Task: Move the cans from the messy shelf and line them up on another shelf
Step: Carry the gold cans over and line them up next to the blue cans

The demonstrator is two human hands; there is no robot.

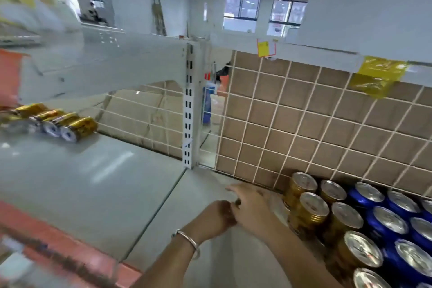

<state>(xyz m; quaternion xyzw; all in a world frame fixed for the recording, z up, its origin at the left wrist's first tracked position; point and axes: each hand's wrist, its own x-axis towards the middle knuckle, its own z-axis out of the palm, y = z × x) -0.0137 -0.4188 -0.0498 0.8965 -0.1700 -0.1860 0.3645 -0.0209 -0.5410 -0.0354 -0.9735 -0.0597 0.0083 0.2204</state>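
- Fingers point(233, 188) of the right hand point(253, 206) are stretched out, loosely together, over the right shelf point(182, 217); nothing is seen held.
- Fingers point(225, 209) of the left hand point(217, 217) are curled and touch the right hand; whether anything is pinched cannot be told because of blur.
- A silver bracelet point(187, 238) is worn on the left wrist.
- Upright gold cans point(313, 206) are lined up just right of the hands, against the wire grid point(304, 112), with blue cans point(369, 194) beside them.
- Lying gold cans point(77, 127) are seen on the left shelf point(93, 182), well apart from the hands.
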